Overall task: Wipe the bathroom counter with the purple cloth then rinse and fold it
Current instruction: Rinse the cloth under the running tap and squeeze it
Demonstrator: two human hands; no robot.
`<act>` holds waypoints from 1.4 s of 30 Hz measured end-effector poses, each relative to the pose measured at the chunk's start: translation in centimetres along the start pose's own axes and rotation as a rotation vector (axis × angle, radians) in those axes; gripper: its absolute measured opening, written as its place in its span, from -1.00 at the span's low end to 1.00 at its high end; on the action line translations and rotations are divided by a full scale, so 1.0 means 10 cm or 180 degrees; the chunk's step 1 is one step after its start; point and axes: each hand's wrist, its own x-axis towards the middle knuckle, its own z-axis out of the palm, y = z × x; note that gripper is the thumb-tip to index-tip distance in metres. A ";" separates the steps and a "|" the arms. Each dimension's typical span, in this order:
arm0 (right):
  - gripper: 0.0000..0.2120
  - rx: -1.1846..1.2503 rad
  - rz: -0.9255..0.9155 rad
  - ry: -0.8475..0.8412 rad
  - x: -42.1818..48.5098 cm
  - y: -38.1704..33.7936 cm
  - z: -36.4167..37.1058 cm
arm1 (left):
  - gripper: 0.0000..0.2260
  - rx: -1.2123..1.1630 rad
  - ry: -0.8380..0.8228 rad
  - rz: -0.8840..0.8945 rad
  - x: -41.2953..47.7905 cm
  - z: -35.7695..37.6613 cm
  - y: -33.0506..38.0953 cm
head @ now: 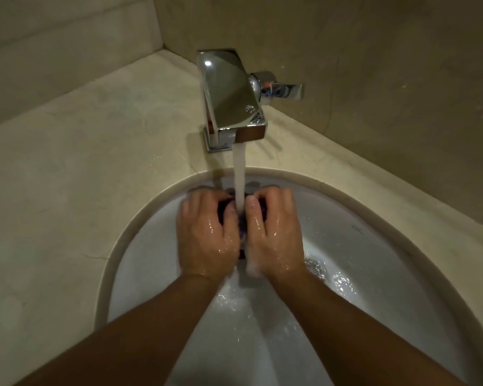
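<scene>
The purple cloth (242, 228) is bunched up between my two hands over the white sink (374, 246), and only dark slivers of it show between my fingers. My left hand (205, 232) grips it from the left, fingers curled round it. My right hand (275, 232) grips it from the right in the same way. Both hands are wet. A stream of water (240, 174) falls from the chrome tap (229, 98) onto the cloth between my thumbs.
The beige stone counter (81, 162) wraps around the sink on the left and behind it. The tap's lever handle (286, 90) sticks out to the right. Beige walls close in at the back and right. Water pools near the drain (318, 267).
</scene>
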 end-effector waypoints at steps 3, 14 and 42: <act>-0.69 0.0443 0.0454 -0.0256 -0.08 0.01 0.04 | -0.76 0.0127 -0.0024 -0.0042 -0.05 0.03 -0.06; -0.72 -0.0339 0.0445 0.0062 -0.25 0.29 0.43 | -0.66 0.0921 -0.0043 0.0626 -0.31 0.18 -0.22; -0.68 0.0701 0.0546 0.0680 0.09 -0.02 0.13 | -0.71 0.0833 0.0092 0.0127 0.02 0.09 0.07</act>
